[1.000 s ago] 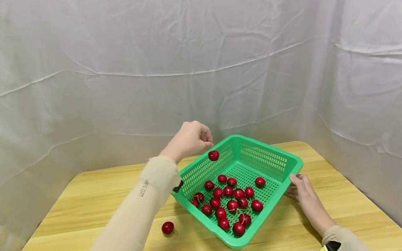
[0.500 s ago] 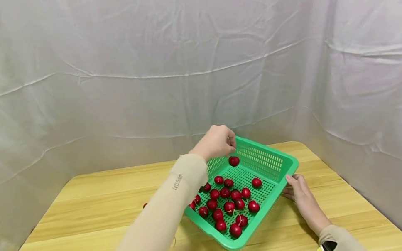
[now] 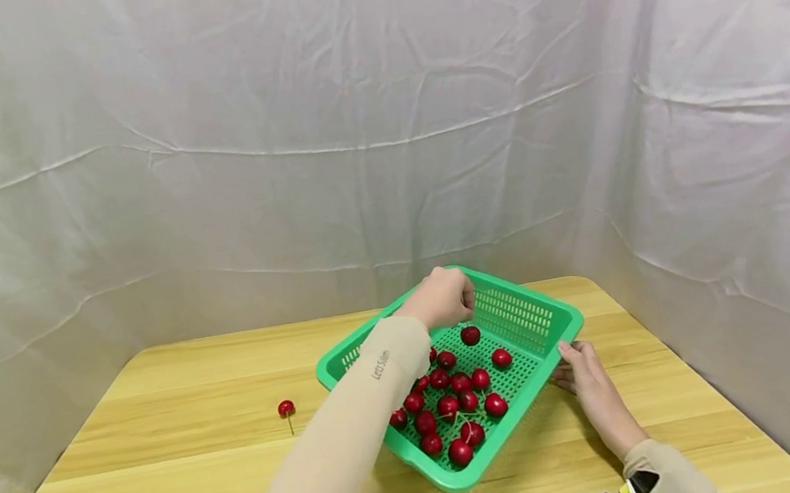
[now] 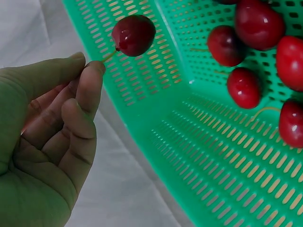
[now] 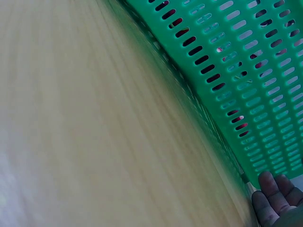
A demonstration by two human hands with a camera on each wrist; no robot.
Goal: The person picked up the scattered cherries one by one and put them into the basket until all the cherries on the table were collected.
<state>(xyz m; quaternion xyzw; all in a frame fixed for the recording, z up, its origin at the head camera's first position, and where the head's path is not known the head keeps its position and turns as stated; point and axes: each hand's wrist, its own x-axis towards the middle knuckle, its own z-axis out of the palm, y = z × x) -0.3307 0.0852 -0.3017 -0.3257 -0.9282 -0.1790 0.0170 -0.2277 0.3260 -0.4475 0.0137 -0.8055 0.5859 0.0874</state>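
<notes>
My left hand (image 3: 438, 299) pinches a cherry (image 4: 134, 35) by its thin stem, between thumb and forefinger. That cherry hangs inside the green plastic basket (image 3: 511, 290), near its far side and above the mesh floor. Several more red cherries (image 3: 447, 406) lie in the basket, some hidden by my left forearm. At the basket's right edge my right hand (image 3: 593, 386) holds on, thumb at the rim and fingers lower on the outside. Fingertips (image 5: 268, 182) touch the basket's lower corner in the right wrist view.
A stemmed cherry (image 3: 286, 409) lies on the wooden table (image 3: 167, 439), left of the basket. My left sleeve (image 3: 345, 442) crosses the table's front half and the basket's left side. White cloth (image 3: 353, 145) hangs behind the table and on both sides.
The left hand has moved right and down over the basket with the cherry. Its forearm now uncovers one table cherry and covers another seen earlier. My right hand stays at the basket.
</notes>
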